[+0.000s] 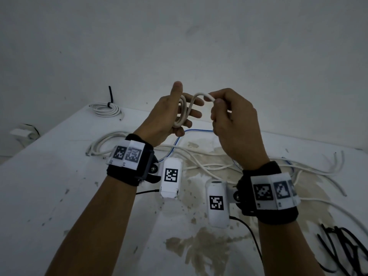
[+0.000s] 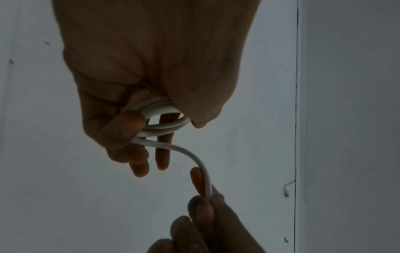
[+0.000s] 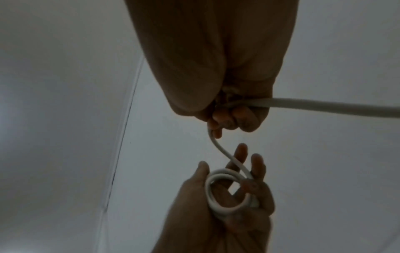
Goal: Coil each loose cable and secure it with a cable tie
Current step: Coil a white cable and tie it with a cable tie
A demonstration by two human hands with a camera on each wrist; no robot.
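The left hand point(image 1: 169, 114) gripped a small coil of round white plastic cable point(image 1: 182, 113), raised above the table point(image 1: 49, 176); the right hand point(image 1: 231, 120) pinched its free run; springy stuff, probably light, best held at the crossing turns.

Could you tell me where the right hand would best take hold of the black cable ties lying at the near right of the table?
Probably one black plastic cable tie by a free end at the pile's left edge, with the right hand coming from above. The strips overlap in a tangle, so an outer tip seems easiest to pinch. That hand now holds the white round cable.
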